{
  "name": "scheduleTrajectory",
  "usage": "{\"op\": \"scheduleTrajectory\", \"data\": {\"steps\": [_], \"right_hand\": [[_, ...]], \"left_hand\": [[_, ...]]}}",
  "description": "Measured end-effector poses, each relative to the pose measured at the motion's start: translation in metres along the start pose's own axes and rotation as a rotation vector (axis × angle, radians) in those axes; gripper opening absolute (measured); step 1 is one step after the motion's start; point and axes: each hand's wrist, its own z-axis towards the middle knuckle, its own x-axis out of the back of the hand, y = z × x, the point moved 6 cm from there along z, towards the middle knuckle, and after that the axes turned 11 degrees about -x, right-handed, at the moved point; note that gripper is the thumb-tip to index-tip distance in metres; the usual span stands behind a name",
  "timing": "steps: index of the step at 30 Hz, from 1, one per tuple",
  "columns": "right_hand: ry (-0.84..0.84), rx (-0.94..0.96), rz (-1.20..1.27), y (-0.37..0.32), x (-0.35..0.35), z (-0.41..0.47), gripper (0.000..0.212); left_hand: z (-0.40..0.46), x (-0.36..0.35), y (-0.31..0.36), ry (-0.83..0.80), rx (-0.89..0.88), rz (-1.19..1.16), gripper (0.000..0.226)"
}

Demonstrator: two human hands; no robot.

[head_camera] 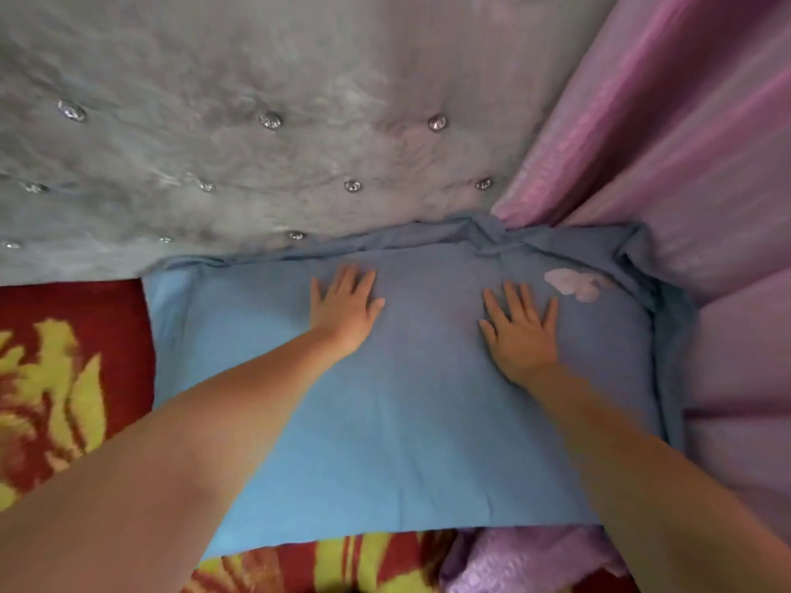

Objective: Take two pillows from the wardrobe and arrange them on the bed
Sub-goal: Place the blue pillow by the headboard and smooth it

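Observation:
A light blue pillow (411, 421) lies flat on the bed, its far edge against the grey tufted headboard (257, 122). A pale pink patch marks its upper right corner. My left hand (344, 310) presses flat on the pillow's upper middle, fingers straight. My right hand (520, 331) lies flat a little to the right, fingers spread, also on the pillow. Only this one pillow is in sight.
A red and yellow patterned blanket (64, 378) covers the bed to the left and below the pillow. A pink-purple curtain (706, 186) hangs along the right side, touching the pillow's right edge and bunching at the lower right.

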Motion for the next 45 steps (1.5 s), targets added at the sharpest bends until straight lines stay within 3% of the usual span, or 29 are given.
{"op": "scheduleTrajectory", "data": {"steps": [6,9,12,14,16,18,20,22,25,28,33,38,40,45], "right_hand": [[-0.090,-0.048,-0.013,-0.009,-0.020,-0.034,0.060],[-0.097,-0.050,-0.014,-0.014,-0.022,-0.050,0.066],[-0.088,-0.052,-0.015,-0.017,-0.032,-0.072,0.074],[-0.075,-0.052,-0.015,-0.017,-0.036,-0.084,0.075],[-0.051,-0.059,-0.010,-0.011,-0.032,-0.090,0.072],[0.000,-0.139,0.000,0.006,-0.022,-0.088,0.068],[0.045,-0.316,0.053,0.039,-0.009,-0.077,0.068],[0.000,-0.499,0.150,0.074,-0.002,-0.061,0.070],[-0.123,-0.606,0.269,0.100,-0.006,-0.033,0.072],[-0.181,-0.588,0.343,0.100,-0.020,-0.013,0.071],[-0.265,-0.540,0.321,0.097,-0.034,-0.004,0.070],[-0.181,-0.564,0.280,0.087,-0.003,-0.018,0.067],[-0.120,-0.536,0.249,0.070,0.017,-0.028,0.063],[-0.080,-0.241,0.150,-0.028,0.072,-0.045,0.057]], "left_hand": [[-0.120,-0.025,-0.037,0.144,-0.054,0.109,0.062],[-0.144,-0.019,-0.091,0.212,0.317,-0.086,0.065],[-0.166,-0.019,-0.149,0.347,0.750,-0.469,0.079],[-0.170,-0.026,-0.173,0.393,0.876,-0.707,0.086],[-0.169,-0.037,-0.185,0.341,0.915,-0.816,0.091],[-0.169,-0.041,-0.190,0.334,0.913,-0.867,0.090],[-0.165,-0.034,-0.189,0.428,0.860,-0.899,0.081],[-0.152,-0.020,-0.177,0.550,0.773,-0.932,0.071],[-0.131,-0.007,-0.152,0.666,0.644,-0.980,0.059],[-0.136,-0.022,-0.148,0.674,0.610,-0.868,0.060],[-0.144,-0.048,-0.162,0.434,0.788,-0.642,0.078],[-0.145,-0.020,-0.147,0.363,0.823,-0.510,0.075],[-0.142,0.007,-0.130,0.361,0.730,-0.416,0.069],[-0.108,0.085,-0.080,0.226,0.268,-0.248,0.059]]}}
